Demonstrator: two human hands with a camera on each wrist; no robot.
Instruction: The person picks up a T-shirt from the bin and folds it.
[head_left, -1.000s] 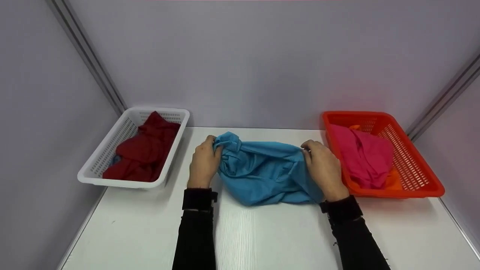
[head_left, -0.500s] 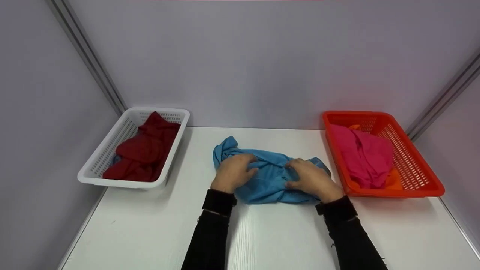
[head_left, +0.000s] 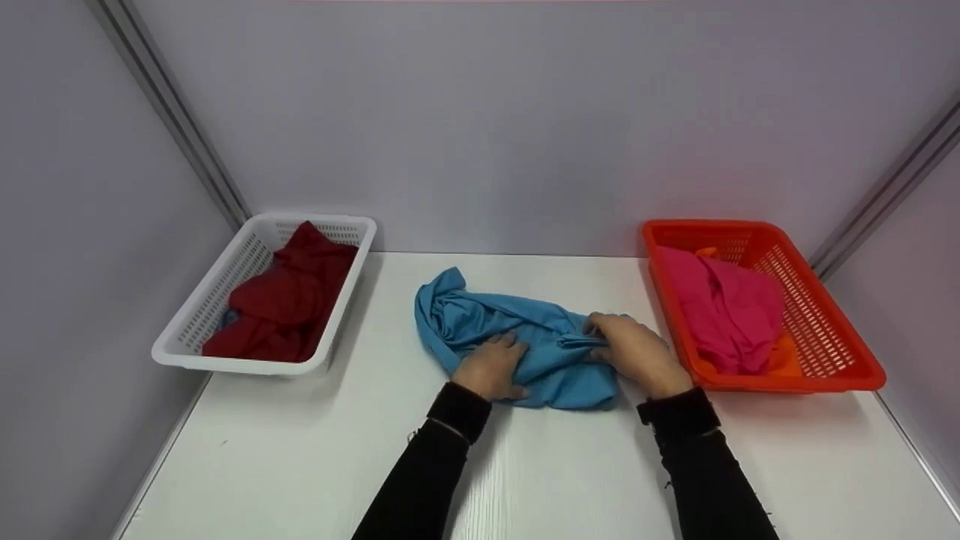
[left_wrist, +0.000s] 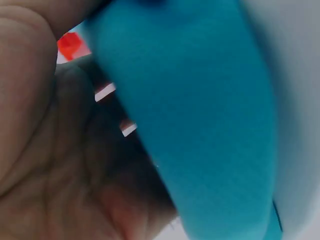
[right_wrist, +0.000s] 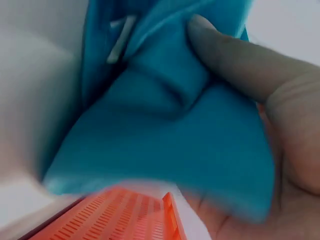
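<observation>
A crumpled blue garment (head_left: 544, 326) lies bunched on the white table, its far left corner twisted into a fold. My left hand (head_left: 491, 369) rests on its near left part, fingers spread over the fabric and thumb apart. In the left wrist view, the blue garment (left_wrist: 190, 125) covers those fingertips. At the right end, my right hand (head_left: 637, 352) pinches a gathered fold. The right wrist view has the thumb (right_wrist: 240, 62) pressing on the garment (right_wrist: 165, 135), with the other fingers mostly behind it. A small white strip (right_wrist: 121, 40) shows inside a fold.
To the left stands a white basket (head_left: 176, 352) with dark red cloth (head_left: 281, 300) in it. A red basket (head_left: 840, 330), close beside my right hand, holds pink cloth (head_left: 724, 307) and orange cloth (head_left: 785, 356). Grey panels (head_left: 480, 127) enclose the table (head_left: 300, 457).
My left hand has left the far left corner and moved right and nearer along the garment. The right hand let go of the right edge, then took a fold further in. The garment lies flatter.
</observation>
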